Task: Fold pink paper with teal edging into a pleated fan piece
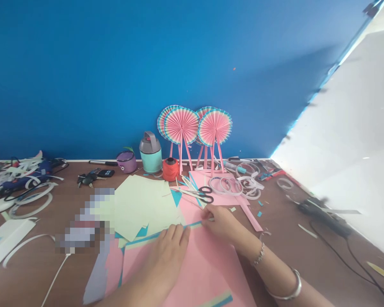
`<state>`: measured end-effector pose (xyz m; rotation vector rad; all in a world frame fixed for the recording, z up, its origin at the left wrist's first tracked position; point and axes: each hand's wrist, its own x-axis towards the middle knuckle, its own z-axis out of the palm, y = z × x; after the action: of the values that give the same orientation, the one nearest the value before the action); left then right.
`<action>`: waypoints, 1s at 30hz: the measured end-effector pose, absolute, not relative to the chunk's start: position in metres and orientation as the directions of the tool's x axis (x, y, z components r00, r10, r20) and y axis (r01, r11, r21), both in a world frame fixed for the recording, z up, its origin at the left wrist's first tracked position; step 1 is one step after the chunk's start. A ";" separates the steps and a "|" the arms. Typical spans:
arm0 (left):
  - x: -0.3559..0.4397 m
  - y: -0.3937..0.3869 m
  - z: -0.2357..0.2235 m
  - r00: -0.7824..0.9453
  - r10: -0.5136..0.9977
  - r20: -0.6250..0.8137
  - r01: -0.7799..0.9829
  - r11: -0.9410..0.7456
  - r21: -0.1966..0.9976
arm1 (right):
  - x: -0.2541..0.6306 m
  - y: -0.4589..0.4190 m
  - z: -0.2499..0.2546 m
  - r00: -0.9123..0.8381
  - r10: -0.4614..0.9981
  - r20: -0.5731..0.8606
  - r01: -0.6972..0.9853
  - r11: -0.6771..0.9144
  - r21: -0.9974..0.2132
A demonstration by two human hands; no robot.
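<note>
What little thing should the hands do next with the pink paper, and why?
I'd probably slide the fingers of the right hand gently along the blue and pale green strips, pressing them flat. Those fingers are right by the strips at the far edge of the pink paper, and the left hand rests on the paper, which might help keep it steady.

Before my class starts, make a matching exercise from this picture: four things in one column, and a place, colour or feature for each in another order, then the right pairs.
Things:
1. left hand
2. right hand
3. scissors
4. lidded container

Descriptions:
A. turquoise body with a grey top
B. laid palm down on the pink sheet
C. a bracelet and a bangle on its arm
D. black handles

Right pairs: 1-B, 2-C, 3-D, 4-A
</note>
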<state>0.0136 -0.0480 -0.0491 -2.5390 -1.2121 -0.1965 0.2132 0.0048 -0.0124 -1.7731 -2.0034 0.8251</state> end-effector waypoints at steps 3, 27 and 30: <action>0.013 -0.048 -0.048 0.640 0.720 0.270 0.769 -0.596 -0.233 | 0.218 0.007 -0.016 -0.184 0.973 -0.141 0.745 0.045 -0.665; -0.001 -0.026 -0.017 0.333 0.886 0.321 0.715 -0.460 0.527 | 0.210 0.001 -0.006 -0.349 0.937 -0.002 0.464 0.170 -0.870; 0.002 -0.019 -0.014 0.338 0.917 0.213 0.672 -0.394 0.627 | 0.206 -0.001 -0.001 -0.369 0.928 0.040 0.430 0.209 -0.878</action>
<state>0.0018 -0.0189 -0.0140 -2.8974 -1.8551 -1.0176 0.2064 -0.0012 -0.0006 -1.2565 -1.9008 1.0969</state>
